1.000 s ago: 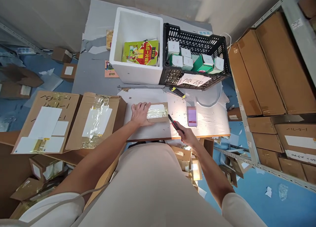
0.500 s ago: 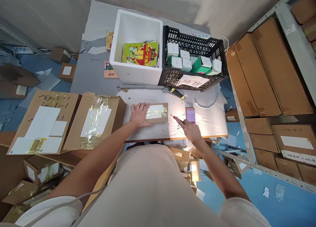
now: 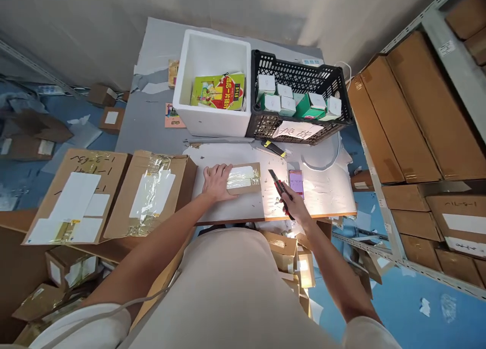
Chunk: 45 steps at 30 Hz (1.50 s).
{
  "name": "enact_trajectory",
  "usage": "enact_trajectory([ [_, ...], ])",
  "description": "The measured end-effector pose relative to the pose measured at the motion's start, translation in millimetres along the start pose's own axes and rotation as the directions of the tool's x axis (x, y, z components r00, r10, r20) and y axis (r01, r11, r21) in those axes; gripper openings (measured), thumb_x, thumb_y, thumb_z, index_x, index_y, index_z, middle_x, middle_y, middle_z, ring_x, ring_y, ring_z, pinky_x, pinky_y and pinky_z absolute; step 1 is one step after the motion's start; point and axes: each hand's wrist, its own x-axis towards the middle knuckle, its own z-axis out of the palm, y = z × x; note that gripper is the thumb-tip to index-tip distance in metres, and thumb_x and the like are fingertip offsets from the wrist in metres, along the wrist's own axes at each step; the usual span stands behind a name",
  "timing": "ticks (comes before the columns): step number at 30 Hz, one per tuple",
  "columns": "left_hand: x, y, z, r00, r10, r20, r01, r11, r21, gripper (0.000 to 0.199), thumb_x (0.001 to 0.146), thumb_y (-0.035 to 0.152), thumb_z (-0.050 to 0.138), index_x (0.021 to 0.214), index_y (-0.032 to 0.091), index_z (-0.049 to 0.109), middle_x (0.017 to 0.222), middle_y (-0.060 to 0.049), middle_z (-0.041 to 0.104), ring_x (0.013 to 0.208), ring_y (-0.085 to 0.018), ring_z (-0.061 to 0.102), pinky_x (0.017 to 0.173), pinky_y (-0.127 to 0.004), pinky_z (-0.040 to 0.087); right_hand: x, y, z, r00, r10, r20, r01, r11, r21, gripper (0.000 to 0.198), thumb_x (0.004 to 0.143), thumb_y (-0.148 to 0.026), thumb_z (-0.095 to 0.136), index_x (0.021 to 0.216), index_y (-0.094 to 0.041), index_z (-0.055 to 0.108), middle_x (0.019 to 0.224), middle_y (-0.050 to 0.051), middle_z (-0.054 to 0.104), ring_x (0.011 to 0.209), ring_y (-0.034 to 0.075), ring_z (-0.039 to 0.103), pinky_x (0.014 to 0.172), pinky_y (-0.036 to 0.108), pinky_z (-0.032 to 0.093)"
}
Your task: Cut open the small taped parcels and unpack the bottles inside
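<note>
A small cardboard box [image 3: 243, 178] with a white label and shiny tape lies on the table's white front part. My left hand [image 3: 217, 182] grips its left end, thumb along the near side and fingers over the far side. To the right of the box, my right hand [image 3: 295, 203] is closed around a red-and-black utility knife [image 3: 280, 188]. Its blade points up and left, apart from the box. Just beyond that hand lies a phone [image 3: 296, 182] with a lit pinkish screen. Farther back is a black-and-yellow cutter [image 3: 274, 148].
A white foam box [image 3: 216, 122] holds colourful books. Beside it, a black crate [image 3: 261, 124] contains several small white-and-green boxes. Two larger taped cartons [image 3: 161, 202] stand at the left. Shelves of cartons [image 3: 395, 116] line the right side, and boxes lie below the table's front edge.
My right hand has drawn the knife away from the box's right end and turned it more upright. The small box is slightly tilted under my left hand. The view has shifted a little.
</note>
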Motion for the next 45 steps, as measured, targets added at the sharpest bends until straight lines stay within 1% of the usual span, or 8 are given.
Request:
enact_trajectory([
  [3,-1,1,1,1.000,-0.006,0.001,0.006,1.000,0.015,0.111,0.050,0.066,0.070,0.142,0.018,0.030,0.137,-0.018,0.043,0.124,-0.038,0.035,0.105,-0.059,0.012,9,-9,20,0.998,0.031,0.060,-0.040,0.987,0.156,0.057,0.091,-0.043,0.044,0.146,-0.032,0.032,0.073,-0.003,0.055,0.039,0.005,0.047,0.034,0.018,0.038],
  [10,-1,1,1,1.000,-0.012,0.011,0.012,1.000,0.006,0.112,0.051,0.068,0.068,0.143,0.019,0.027,0.139,-0.018,0.041,0.125,-0.038,0.033,0.107,-0.057,0.010,9,-12,20,0.994,0.030,0.107,-0.043,0.991,0.123,0.061,0.088,-0.031,0.051,0.146,-0.035,0.032,0.075,-0.003,0.058,0.041,0.004,0.049,0.036,0.017,0.042],
  [19,1,0,0,0.999,-0.008,0.049,0.008,1.000,0.005,0.112,0.052,0.066,0.069,0.144,0.022,0.025,0.141,-0.017,0.040,0.127,-0.038,0.032,0.107,-0.056,0.008,40,9,13,0.954,-0.048,0.296,-0.065,0.930,0.361,0.071,0.084,-0.055,0.055,0.146,-0.029,0.032,0.064,-0.005,0.056,0.039,0.007,0.051,0.033,0.019,0.040],
  [24,2,-2,1,0.998,-0.014,0.066,0.014,1.000,0.000,0.113,0.051,0.066,0.070,0.145,0.023,0.025,0.142,-0.016,0.039,0.127,-0.039,0.031,0.107,-0.057,0.009,50,14,4,0.919,-0.098,0.382,-0.032,0.947,0.319,0.079,0.080,-0.054,0.061,0.147,-0.026,0.030,0.064,-0.006,0.055,0.037,0.006,0.049,0.032,0.018,0.039],
  [28,3,-4,3,0.996,0.047,0.080,-0.046,0.999,-0.007,0.114,0.050,0.066,0.070,0.145,0.022,0.024,0.141,-0.017,0.039,0.127,-0.039,0.031,0.107,-0.058,0.008,54,5,0,0.894,-0.108,0.435,-0.007,0.967,0.255,0.072,0.082,-0.048,0.060,0.146,-0.025,0.034,0.063,-0.007,0.054,0.036,0.005,0.047,0.033,0.018,0.039],
  [33,1,-4,3,0.997,0.025,0.078,-0.024,1.000,-0.010,0.113,0.050,0.065,0.070,0.145,0.022,0.025,0.140,-0.017,0.040,0.126,-0.039,0.031,0.106,-0.058,0.010,52,1,-3,0.902,-0.090,0.422,0.018,0.985,0.171,0.063,0.087,-0.041,0.056,0.145,-0.028,0.034,0.064,-0.007,0.053,0.037,0.004,0.048,0.034,0.017,0.041],
  [39,-3,-3,3,0.995,0.067,0.072,-0.066,0.998,-0.021,0.113,0.048,0.066,0.070,0.144,0.023,0.028,0.139,-0.018,0.041,0.125,-0.039,0.032,0.103,-0.055,0.015,38,-4,-8,0.903,-0.031,0.428,0.015,0.999,0.041,0.060,0.088,-0.036,0.055,0.144,-0.030,0.037,0.063,-0.007,0.052,0.036,0.004,0.048,0.032,0.016,0.040],
  [45,0,-1,2,0.997,0.035,0.066,-0.036,0.999,0.019,0.110,0.050,0.062,0.071,0.143,0.021,0.029,0.138,-0.017,0.042,0.124,-0.038,0.032,0.100,-0.055,0.018,11,-6,4,0.939,-0.020,0.343,-0.003,0.998,0.067,0.059,0.090,-0.037,0.050,0.146,-0.029,0.032,0.060,-0.008,0.050,0.037,0.005,0.047,0.035,0.016,0.040],
])
